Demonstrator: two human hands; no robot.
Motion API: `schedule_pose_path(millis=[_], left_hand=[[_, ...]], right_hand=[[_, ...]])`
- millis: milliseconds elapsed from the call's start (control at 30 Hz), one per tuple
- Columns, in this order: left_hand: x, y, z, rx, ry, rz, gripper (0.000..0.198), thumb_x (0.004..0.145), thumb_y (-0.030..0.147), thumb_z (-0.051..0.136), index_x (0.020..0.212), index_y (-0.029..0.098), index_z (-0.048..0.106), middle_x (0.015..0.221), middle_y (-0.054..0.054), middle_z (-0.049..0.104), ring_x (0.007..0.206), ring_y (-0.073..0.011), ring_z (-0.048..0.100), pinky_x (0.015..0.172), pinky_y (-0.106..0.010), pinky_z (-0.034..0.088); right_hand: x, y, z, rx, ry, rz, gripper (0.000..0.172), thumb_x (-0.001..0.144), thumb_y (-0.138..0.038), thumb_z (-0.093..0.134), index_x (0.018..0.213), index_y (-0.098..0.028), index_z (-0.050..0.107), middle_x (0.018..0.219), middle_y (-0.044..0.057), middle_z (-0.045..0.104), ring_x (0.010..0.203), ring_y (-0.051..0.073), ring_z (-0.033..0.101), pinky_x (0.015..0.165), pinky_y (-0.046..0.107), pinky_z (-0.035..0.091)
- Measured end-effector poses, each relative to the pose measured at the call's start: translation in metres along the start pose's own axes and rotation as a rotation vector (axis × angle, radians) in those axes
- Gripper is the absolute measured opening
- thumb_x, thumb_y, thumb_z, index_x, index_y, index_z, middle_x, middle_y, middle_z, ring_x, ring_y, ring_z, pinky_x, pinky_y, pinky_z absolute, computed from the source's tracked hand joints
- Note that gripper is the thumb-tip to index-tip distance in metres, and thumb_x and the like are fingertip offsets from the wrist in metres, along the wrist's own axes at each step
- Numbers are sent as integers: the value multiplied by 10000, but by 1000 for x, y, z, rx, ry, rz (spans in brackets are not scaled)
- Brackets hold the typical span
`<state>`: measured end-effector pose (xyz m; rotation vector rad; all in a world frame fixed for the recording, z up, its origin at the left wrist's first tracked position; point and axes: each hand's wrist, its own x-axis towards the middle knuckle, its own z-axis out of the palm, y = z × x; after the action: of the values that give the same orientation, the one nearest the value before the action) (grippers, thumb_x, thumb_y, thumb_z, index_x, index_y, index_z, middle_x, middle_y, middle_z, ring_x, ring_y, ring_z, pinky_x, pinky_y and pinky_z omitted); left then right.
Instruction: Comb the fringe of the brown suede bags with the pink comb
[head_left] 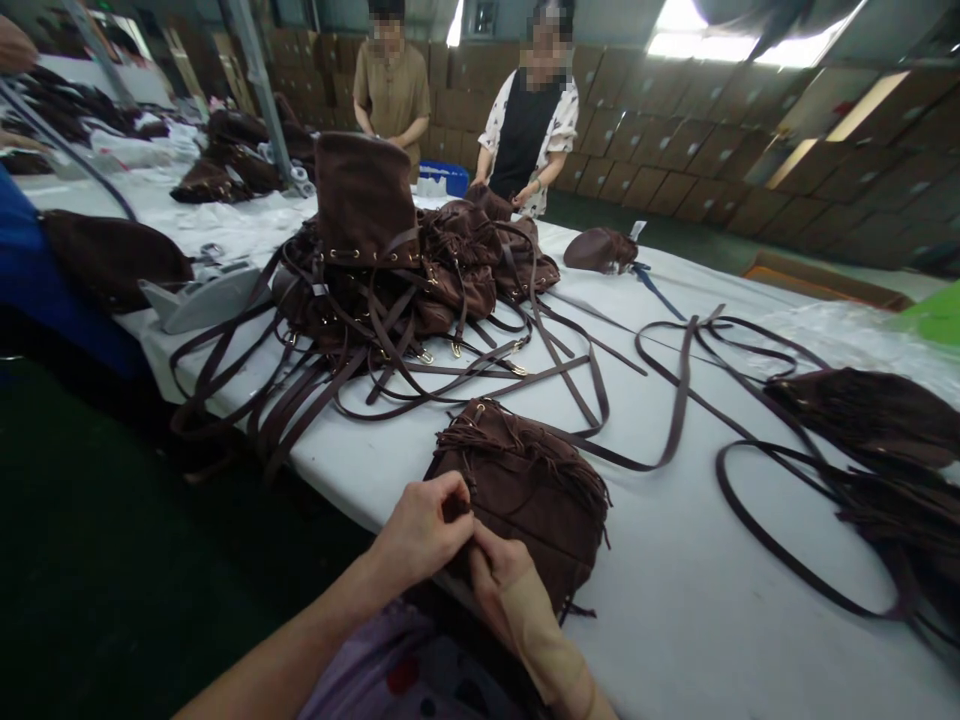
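A dark brown fringed bag [536, 490] lies on the white table at its near edge, right in front of me. My left hand [427, 520] is over the bag's left side, its thumb and fingers pinched together. Against it my right hand [502, 575] is closed too, its fingertips meeting those of the left. Between them they seem to grip a thin dark cord or tassel of the bag, mostly hidden by the fingers. Brass-coloured eyelets show along the bag's top edge.
A heap of brown bags [450, 260] with long trailing straps [585, 400] covers the table's middle left. More fringed bags [877, 420] and clear plastic [840, 335] lie at right. A grey tape dispenser [206, 300] stands at the left edge. Two people [529, 120] work across the table.
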<state>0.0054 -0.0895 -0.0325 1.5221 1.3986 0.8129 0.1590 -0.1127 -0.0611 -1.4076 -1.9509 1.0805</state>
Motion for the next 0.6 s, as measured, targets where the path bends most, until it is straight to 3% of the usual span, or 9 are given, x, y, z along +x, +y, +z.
schedule_pose_path(millis=[100,167,233,267,300,433,500,600], left_hand=[[12,20,-16,-96,20,66,175,773,219,588,946,197,604,739,25,622,627,-113,561,570,-206,412],[13,32,-29,-242,213,119,291,811,289,606,1087,202,572,825,14,625,635,-103,570,559,-196,433],[8,36,-40,-404,419,132,282,837,335,594,1072,184,558,826,6,611,602,-92,553,525,-187,425],[5,36,-43,-480,441,114,261,841,344,587,1036,172,560,812,1,609,578,-88,539,502,-184,413],[0,34,-43,-544,396,80,249,839,341,586,1011,163,563,804,-5,614,557,-84,526,485,-181,402],[-17,19,-23,-556,-8,25,262,821,284,591,1050,157,601,860,-49,664,654,-128,585,580,-216,471],[-19,11,-7,-401,-55,81,263,821,280,590,1060,176,617,845,-50,675,720,-167,612,638,-245,494],[-8,-5,13,-63,17,98,197,798,310,618,970,218,645,779,-41,669,728,-201,619,636,-264,485]], right_hand=[[5,-5,-5,433,-60,202,420,840,-232,419,1161,-145,676,613,-6,607,448,102,486,450,185,420],[7,-11,-12,695,-78,363,483,813,-298,476,1234,-115,627,490,-43,532,334,75,355,331,154,306],[7,-20,-22,868,-50,458,530,781,-316,555,1263,-101,601,442,-48,520,303,66,338,302,135,278],[7,-25,-28,933,-32,471,534,771,-309,589,1262,-102,600,446,-40,536,306,66,357,302,130,287],[6,-31,-33,990,-15,465,528,769,-305,616,1259,-108,603,460,-33,553,311,64,372,303,126,297],[6,-43,-49,1070,-9,372,533,769,-327,697,1262,-144,612,536,-10,617,321,55,408,300,120,310],[6,-40,-48,1020,-8,360,550,770,-366,721,1268,-159,615,544,-6,628,320,55,421,301,118,306],[4,-30,-36,917,-1,346,554,783,-426,732,1260,-164,632,509,-14,603,335,65,428,312,133,314]])
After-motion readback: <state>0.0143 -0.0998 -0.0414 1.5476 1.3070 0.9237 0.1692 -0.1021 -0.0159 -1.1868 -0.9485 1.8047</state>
